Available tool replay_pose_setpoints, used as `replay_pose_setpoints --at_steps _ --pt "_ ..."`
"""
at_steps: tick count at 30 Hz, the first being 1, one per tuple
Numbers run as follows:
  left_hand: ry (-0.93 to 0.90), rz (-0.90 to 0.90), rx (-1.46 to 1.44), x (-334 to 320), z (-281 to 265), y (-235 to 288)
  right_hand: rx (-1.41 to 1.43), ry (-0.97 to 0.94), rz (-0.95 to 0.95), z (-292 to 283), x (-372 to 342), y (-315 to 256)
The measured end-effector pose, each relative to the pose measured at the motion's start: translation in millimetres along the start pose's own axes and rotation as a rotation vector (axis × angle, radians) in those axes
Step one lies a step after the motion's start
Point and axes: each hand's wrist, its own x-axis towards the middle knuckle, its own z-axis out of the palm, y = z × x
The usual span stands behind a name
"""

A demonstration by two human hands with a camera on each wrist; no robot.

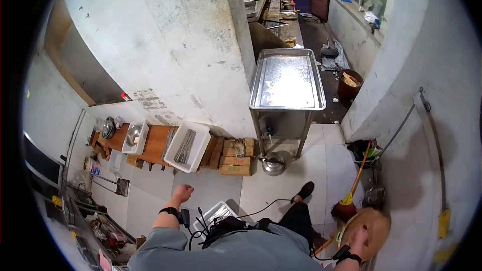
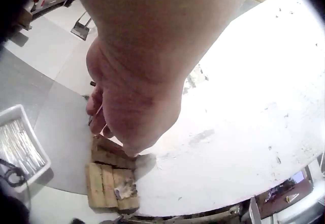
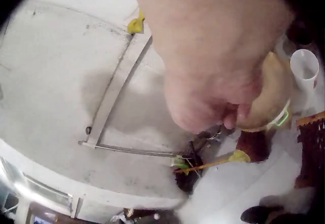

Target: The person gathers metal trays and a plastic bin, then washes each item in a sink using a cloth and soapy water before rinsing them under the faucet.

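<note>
My left hand (image 1: 183, 193) hangs over the floor in the head view, fingers loosely curled, with nothing seen in it. In the left wrist view the forearm and back of the hand hide most of its fingers. At the lower right of the head view, my right hand (image 1: 359, 238) grips a round tan wooden lid (image 1: 379, 233) near its middle. The right wrist view shows curled fingers (image 3: 231, 117) against the lid's edge. Beneath the lid, a white rim with a green handle (image 3: 283, 118) shows.
A yellow-handled broom (image 1: 357, 180) leans beside the lid. A metal tray (image 1: 288, 100) tops a steel stand ahead, with a kettle (image 1: 273, 164) at its foot. White bins of thin rods stand on a bench (image 1: 155, 143) and on the floor (image 1: 216, 213). Bricks (image 1: 236, 165) lie by the wall.
</note>
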Motion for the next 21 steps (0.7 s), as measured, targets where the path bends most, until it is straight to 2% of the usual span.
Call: replay_pose_setpoints --at_steps 2,5,8,9,10,12,14,15,16,17,18,19,21 --pt "0.047 0.022 0.007 24 -1 41 0.056 0.074 0.305 19 39 -6" --pt "0.076 -0.023 0.038 46 1 112 0.017 0.011 0.199 59 122 12" --pt "0.054 -0.051 0.099 52 -6 198 0.005 -0.191 0.368 81 151 -112" --pt "0.009 -0.093 0.138 53 -12 230 0.218 -0.116 0.392 95 144 -178" --pt "-0.034 -0.134 0.172 57 -12 257 0.215 -0.118 0.390 106 178 -171" --pt "0.037 -0.098 0.079 80 -5 269 0.244 -0.156 0.278 139 236 -160" --pt "0.175 -0.127 -0.188 90 -5 294 0.142 -0.175 0.265 159 248 -229" --pt "0.172 -0.142 -0.167 79 -6 321 0.048 -0.178 0.252 173 254 -273" --pt "0.171 -0.150 -0.172 83 4 320 0.041 -0.183 0.248 190 271 -294" --pt "0.137 -0.183 -0.174 88 16 309 0.063 -0.236 0.159 209 285 -309" --pt "0.103 -0.215 -0.176 86 21 319 0.087 -0.290 0.070 228 300 -325" --pt "0.087 -0.211 -0.108 81 28 330 0.106 -0.348 0.070 248 316 -342" --pt "0.077 -0.264 -0.151 71 45 351 0.132 -0.424 0.073 282 331 -395"
